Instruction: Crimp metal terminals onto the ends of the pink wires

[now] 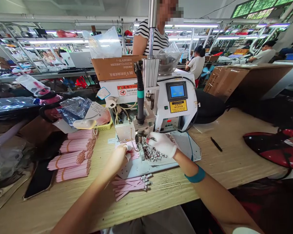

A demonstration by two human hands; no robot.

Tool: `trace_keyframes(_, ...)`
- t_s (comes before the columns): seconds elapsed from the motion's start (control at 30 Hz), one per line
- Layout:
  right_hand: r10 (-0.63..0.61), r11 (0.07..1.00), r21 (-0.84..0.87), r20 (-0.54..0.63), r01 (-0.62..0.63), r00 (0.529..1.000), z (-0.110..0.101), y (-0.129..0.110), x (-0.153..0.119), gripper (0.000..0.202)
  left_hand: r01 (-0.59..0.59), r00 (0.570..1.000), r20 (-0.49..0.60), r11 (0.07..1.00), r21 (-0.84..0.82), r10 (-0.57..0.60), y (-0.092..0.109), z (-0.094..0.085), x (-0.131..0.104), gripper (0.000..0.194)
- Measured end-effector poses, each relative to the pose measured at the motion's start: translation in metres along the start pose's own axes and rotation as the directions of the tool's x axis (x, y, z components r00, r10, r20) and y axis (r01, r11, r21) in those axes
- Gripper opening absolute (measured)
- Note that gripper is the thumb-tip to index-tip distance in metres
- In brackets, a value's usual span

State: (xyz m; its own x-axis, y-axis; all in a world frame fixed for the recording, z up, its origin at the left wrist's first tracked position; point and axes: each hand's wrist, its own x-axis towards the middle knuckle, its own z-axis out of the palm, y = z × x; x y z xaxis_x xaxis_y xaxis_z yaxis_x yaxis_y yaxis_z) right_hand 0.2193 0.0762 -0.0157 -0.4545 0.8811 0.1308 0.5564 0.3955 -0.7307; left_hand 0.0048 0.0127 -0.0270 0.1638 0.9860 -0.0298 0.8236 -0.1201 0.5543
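Observation:
My left hand (120,159) is closed at the left of the machine's tip, its fingertips wrapped in white; what they pinch is hidden. Pink strips (136,154) lie beside those fingertips. In a white glove, my right hand (163,144) reaches over a pile of small metal-and-white connectors (156,155), just right of the tip. Its fingers are drawn together, and anything between them is too small to make out. A soldering iron (141,100) with a teal ring stands upright in the machine (161,107), above the space between my hands. Finished-looking pink strips with metal ends (132,186) lie in front.
Banded bundles of pink wires (73,159) and a dark phone (40,177) lie left. A black pen (216,144) and a red-and-black object (275,148) are right. A cardboard box (119,68) sits atop the machine; a person in a striped shirt (143,31) stands behind.

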Motion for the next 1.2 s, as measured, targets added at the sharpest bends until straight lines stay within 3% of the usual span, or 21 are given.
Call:
trace_keyframes(0.13, 0.169, 0.91, 0.351, 0.174, -0.221, 0.97, -0.004, 0.001, -0.001, 0.01, -0.006, 1.0, 0.005, 0.999, 0.039, 0.005, 0.004, -0.007, -0.003, 0.015)
trace_keyframes(0.27, 0.186, 0.809, 0.508, 0.255, -0.296, 0.949, -0.002, -0.001, -0.001, 0.005, 0.007, 0.999, 0.032, 1.0, -0.012, -0.007, 0.004, -0.014, -0.004, 0.016)
trace_keyframes(0.43, 0.164, 0.675, 0.649, 0.332, -0.351, 0.929, 0.004, -0.005, -0.002, 0.016, -0.049, 0.997, 0.056, 0.995, -0.089, 0.054, 0.0, -0.015, -0.002, 0.019)
trace_keyframes(0.67, 0.177, 0.638, 0.658, 0.379, -0.399, 0.908, 0.013, -0.006, -0.002, 0.025, -0.068, 0.996, 0.032, 0.964, -0.255, 0.078, -0.005, -0.013, 0.002, 0.024)
trace_keyframes(0.87, 0.179, 0.638, 0.655, 0.386, -0.406, 0.905, 0.015, -0.008, -0.002, 0.024, -0.011, 0.991, 0.116, 0.887, -0.462, 0.073, -0.003, -0.008, 0.004, 0.033)
trace_keyframes(1.2, 0.184, 0.627, 0.649, 0.415, -0.431, 0.891, 0.018, -0.003, -0.002, 0.027, 0.048, 0.988, 0.15, 0.86, -0.508, 0.034, 0.006, -0.005, 0.003, 0.029)
